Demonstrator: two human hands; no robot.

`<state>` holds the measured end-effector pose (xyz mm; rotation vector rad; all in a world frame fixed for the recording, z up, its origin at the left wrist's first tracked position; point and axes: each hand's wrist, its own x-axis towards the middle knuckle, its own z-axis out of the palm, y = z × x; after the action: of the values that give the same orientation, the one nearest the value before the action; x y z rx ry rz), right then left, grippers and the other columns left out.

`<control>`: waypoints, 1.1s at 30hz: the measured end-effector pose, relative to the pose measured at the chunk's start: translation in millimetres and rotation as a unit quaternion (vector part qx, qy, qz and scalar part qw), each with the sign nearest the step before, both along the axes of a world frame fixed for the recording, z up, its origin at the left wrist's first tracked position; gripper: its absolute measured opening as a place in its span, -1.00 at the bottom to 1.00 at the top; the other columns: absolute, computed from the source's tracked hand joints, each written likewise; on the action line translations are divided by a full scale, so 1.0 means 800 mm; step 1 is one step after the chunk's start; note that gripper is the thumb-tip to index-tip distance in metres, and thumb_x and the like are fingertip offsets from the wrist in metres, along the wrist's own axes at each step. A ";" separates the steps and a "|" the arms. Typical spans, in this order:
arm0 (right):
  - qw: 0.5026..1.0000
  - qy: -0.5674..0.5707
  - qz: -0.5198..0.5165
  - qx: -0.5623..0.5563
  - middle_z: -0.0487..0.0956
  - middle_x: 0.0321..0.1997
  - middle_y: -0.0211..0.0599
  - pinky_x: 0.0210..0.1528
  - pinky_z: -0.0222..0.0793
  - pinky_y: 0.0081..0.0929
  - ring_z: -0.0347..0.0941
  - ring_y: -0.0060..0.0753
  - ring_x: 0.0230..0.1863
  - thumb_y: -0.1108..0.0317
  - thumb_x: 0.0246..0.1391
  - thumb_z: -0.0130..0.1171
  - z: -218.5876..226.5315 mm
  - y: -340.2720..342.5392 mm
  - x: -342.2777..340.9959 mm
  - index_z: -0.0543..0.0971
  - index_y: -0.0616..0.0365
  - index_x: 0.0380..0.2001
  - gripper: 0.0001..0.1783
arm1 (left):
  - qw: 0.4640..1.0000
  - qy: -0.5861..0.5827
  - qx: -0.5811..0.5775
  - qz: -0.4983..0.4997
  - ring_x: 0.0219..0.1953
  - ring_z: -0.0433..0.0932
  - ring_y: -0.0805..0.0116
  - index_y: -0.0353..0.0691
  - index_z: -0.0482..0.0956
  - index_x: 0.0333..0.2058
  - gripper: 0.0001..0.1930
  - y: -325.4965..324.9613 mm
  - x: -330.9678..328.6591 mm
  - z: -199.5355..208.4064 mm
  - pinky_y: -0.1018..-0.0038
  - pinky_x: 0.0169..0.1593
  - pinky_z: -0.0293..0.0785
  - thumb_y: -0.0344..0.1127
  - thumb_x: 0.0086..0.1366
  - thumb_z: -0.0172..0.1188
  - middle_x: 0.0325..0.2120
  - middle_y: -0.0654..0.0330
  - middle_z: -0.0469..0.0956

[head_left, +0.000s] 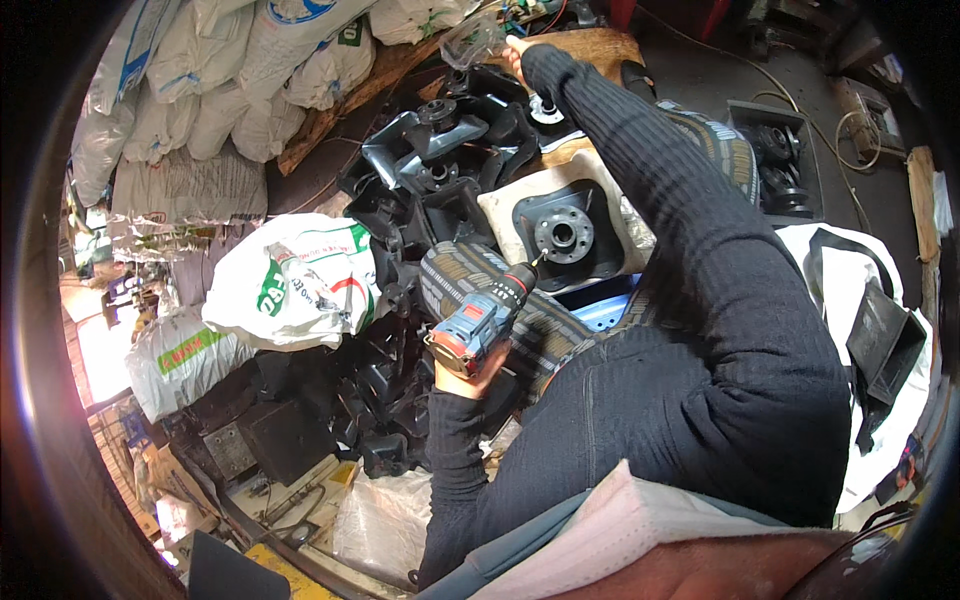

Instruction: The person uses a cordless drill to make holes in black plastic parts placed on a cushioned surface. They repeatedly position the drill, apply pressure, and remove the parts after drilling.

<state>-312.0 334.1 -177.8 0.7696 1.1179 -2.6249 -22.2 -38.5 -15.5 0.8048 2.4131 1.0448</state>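
My left hand (472, 375) is wrapped round the handle of a blue and red cordless drill (478, 322). The drill's bit points up and right, its tip close to a round metal flange (563, 236) with holes around its centre. This flange sits in a black square-shaped part (528, 212) on a pale pad (497, 205), just in front of me. My right arm stretches far forward, and my right hand (516, 58) is closed at the edge of a clear plastic container (470, 42). Part of that hand's grip is hidden by the sleeve.
Many black moulded parts (430, 150) are heaped left of the pad. White sacks (300, 280) lie at the left, with more stacked (210, 90) behind. A dark bin (780, 160) of parts and cables (790, 95) are at the right. A tyre-like patterned roll (455, 275) lies near the pad.
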 end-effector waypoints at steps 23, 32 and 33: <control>0.910 -0.041 0.078 -0.406 0.41 -0.52 -0.57 -0.69 0.19 -0.91 0.25 -0.84 -0.62 0.26 0.08 0.16 0.077 -0.143 0.389 0.45 0.17 -0.18 -0.71 | 0.994 -0.081 -0.011 0.069 -0.57 0.51 0.39 -0.23 0.56 -0.33 -0.77 0.014 0.020 0.044 0.45 -0.46 0.42 -0.32 0.01 0.30 -0.61 0.28 0.53; 0.928 0.016 0.153 -0.340 0.35 -0.51 -0.56 -0.70 0.01 -0.89 0.23 -0.81 -0.56 0.38 0.02 0.20 0.056 -0.134 0.405 0.42 0.05 -0.42 -0.87 | 0.993 -0.051 -0.096 0.051 -0.38 0.57 0.23 -0.15 0.59 -0.32 -0.76 0.009 0.042 0.042 0.34 -0.29 0.47 -0.28 -0.02 0.32 -0.42 0.22 0.59; 0.928 -0.004 0.132 -0.350 0.36 -0.49 -0.54 -0.70 0.07 -0.89 0.24 -0.81 -0.56 0.38 0.03 0.20 0.052 -0.131 0.406 0.42 0.07 -0.41 -0.87 | 0.992 -0.056 -0.094 0.057 -0.37 0.58 0.24 -0.16 0.58 -0.31 -0.75 0.012 0.041 0.043 0.36 -0.28 0.47 -0.28 -0.02 0.33 -0.41 0.22 0.59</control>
<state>12.5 229.1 -135.9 0.4309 0.1971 -2.4975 10.3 -28.9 19.0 0.5356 2.4392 0.8625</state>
